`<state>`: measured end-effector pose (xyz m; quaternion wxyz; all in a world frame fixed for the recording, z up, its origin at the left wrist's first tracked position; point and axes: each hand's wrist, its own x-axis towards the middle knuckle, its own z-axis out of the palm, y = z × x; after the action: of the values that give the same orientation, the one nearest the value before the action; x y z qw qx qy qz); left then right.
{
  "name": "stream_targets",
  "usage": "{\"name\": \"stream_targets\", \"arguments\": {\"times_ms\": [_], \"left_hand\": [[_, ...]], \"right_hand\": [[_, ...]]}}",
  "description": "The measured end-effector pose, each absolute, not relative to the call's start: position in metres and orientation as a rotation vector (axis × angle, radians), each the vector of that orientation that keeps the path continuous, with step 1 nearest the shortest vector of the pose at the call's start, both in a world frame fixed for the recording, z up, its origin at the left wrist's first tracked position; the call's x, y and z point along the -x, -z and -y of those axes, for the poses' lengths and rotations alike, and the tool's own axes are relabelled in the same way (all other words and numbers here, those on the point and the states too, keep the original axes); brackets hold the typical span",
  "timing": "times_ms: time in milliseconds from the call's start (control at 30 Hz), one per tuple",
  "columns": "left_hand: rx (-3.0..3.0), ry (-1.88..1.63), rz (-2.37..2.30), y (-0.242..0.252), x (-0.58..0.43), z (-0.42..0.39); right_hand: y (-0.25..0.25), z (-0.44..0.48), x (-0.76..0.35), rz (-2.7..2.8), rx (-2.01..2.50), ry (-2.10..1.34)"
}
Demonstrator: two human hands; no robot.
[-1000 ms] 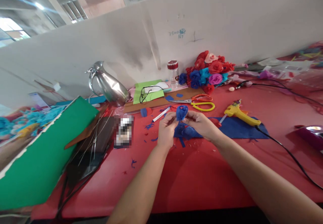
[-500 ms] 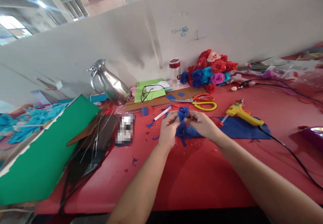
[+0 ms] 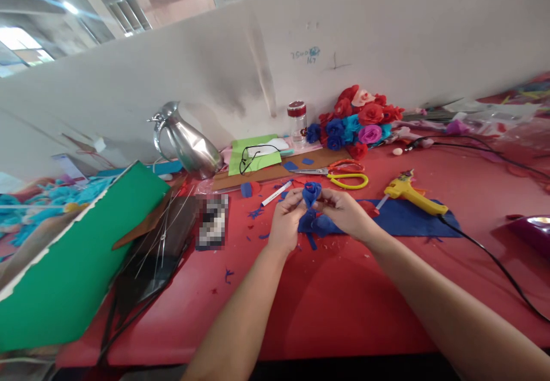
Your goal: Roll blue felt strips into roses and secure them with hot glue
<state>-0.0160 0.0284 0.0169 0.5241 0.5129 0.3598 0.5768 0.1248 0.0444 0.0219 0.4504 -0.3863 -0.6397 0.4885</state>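
Note:
Between my two hands is a blue paper flower (image 3: pixel 311 193), its petals rolled into a bud. My left hand (image 3: pixel 287 220) pinches it from the left side, and my right hand (image 3: pixel 345 213) pinches it from the right. Just below lies a blue paper strip (image 3: pixel 412 220) with cut petals by it. The yellow glue gun (image 3: pixel 415 196) rests on that strip, right of my right hand. Scissors with red and yellow handles (image 3: pixel 349 180) lie beyond my hands, and a white marker (image 3: pixel 277 193) is close to my left fingers.
A bunch of paper roses (image 3: pixel 370 114) and a red-lidded jar (image 3: pixel 297 122) stand by the wall. A steel jug (image 3: pixel 191 143), glasses (image 3: pixel 253 154) and a phone (image 3: pixel 212 220) are to the left, past which leans a green board (image 3: pixel 81 266). The glue gun's black cord (image 3: pixel 494 255) runs right.
My hands and the blue flower stay almost in place. Something yellowish now shows behind the green board at the far left.

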Motion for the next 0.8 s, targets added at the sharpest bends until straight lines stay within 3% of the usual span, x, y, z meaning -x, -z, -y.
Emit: {"name": "stream_targets", "arguments": {"times_ms": [800], "left_hand": [[-1.111,-1.391,-0.829,-0.022,0.0136,-0.0274]], "right_hand": [[-0.0269,-0.0438,-0.1264,1.577,0.959,-1.209]]}}
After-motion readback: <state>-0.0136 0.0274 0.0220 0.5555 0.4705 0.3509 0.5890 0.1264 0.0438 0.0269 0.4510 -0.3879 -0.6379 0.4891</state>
